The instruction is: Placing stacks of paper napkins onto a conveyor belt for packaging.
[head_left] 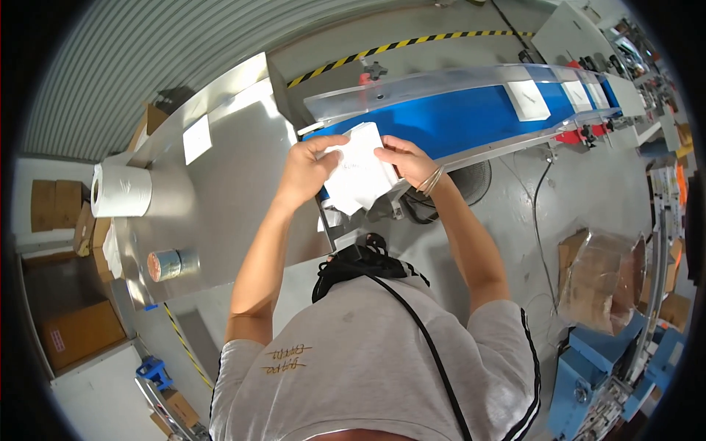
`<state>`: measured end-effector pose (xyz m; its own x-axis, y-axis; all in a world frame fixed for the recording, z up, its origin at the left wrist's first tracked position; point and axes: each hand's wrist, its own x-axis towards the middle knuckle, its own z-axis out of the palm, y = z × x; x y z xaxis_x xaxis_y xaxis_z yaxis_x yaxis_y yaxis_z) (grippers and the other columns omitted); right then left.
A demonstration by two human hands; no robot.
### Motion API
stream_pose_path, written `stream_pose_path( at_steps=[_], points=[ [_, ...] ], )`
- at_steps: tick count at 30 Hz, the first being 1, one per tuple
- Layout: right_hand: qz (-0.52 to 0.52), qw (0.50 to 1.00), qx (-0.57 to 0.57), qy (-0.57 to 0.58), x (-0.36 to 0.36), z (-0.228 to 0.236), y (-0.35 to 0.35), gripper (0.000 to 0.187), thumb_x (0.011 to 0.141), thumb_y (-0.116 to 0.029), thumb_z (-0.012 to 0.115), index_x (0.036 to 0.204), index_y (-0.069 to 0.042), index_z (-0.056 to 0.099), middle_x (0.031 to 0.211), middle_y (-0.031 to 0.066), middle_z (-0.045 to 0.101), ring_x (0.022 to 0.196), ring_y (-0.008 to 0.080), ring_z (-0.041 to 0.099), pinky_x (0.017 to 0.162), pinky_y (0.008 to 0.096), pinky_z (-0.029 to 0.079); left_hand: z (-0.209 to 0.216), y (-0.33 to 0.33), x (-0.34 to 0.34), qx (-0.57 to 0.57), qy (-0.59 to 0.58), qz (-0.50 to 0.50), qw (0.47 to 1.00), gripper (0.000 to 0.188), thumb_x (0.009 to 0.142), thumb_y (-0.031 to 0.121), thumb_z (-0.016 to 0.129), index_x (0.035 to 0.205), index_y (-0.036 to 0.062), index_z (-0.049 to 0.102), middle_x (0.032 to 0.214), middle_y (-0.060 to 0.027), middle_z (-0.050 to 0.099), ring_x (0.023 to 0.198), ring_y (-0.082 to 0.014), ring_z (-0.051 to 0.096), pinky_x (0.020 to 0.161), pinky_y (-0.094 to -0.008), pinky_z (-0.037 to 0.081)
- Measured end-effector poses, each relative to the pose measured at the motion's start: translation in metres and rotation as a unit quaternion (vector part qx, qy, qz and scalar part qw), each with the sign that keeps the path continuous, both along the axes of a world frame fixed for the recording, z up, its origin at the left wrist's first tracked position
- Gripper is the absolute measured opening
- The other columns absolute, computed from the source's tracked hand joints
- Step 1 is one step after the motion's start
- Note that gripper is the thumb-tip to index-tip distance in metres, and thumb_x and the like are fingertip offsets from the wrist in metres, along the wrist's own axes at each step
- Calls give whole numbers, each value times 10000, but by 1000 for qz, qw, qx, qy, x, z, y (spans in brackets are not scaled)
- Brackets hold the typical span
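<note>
Both my hands hold a white, flat, crumpled-looking packet at the near end of a blue conveyor belt. My left hand grips its left side, with the thumb on top. On the right edge, my right hand is closed with its thumb over the top face. The packet's lower edge hangs loose in soft folds, and its underside is hidden. Farther along the belt lie several white flat boxes. Below the packet, some white crumpled material shows by the table edge.
To my left is a steel table bearing a white rectangular sheet, a large white roll and a tape roll. Clear guards line the belt. A fan and cables are beneath; a plastic-covered carton stands right.
</note>
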<state>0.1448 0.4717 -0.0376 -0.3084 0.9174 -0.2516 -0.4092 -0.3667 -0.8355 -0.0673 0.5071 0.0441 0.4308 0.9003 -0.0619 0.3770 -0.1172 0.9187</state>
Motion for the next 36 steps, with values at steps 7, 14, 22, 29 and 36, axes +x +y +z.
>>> stream_pose_path(
  at_steps=[7, 14, 22, 29, 36],
  points=[
    [-182, 947, 55, -257, 95, -36, 15, 275, 904, -236, 606, 1078, -23, 593, 898, 6, 610, 803, 81, 542, 727, 233, 440, -59, 15, 35, -184, -113, 58, 975, 682, 789, 6, 677, 1388, 93, 363, 1190, -162, 514, 825, -163, 589, 658, -282, 505],
    [-344, 752, 8, -562, 259, -52, 30, 416, 802, -354, 685, 1088, -55, 646, 942, 149, 675, 863, 252, 646, 782, 324, 500, -86, -4, 23, -209, -80, 9, 975, 563, 798, -10, 654, 1317, 49, 444, 1126, -154, 570, 855, -156, 595, 696, -274, 501],
    [-441, 492, 178, -729, 192, -41, 1, 542, 699, -149, 722, 1188, -87, 497, 1148, 128, 558, 1017, 351, 534, 852, 439, 450, -94, -17, 3, -203, -41, -21, 978, 483, 829, -15, 631, 1279, 25, 462, 1089, -123, 571, 843, -130, 585, 742, -262, 492],
    [-550, 607, 43, -572, 42, -80, -166, 354, 779, -112, 625, 1120, -46, 558, 1080, 161, 595, 984, 348, 553, 864, 433, 447, -116, -43, 13, -225, -68, -150, 960, 286, 859, 27, 611, 1140, -7, 574, 920, -27, 604, 779, -85, 575, 659, -206, 469],
    [-529, 613, -41, -585, -109, -104, -254, 283, 789, -126, 610, 1068, -82, 589, 1053, 130, 620, 979, 340, 584, 843, 408, 484, -125, -80, 5, -140, -24, -339, 930, 287, 899, 144, 589, 1155, 14, 579, 1003, -54, 626, 817, -125, 605, 664, -239, 483]
  ],
)
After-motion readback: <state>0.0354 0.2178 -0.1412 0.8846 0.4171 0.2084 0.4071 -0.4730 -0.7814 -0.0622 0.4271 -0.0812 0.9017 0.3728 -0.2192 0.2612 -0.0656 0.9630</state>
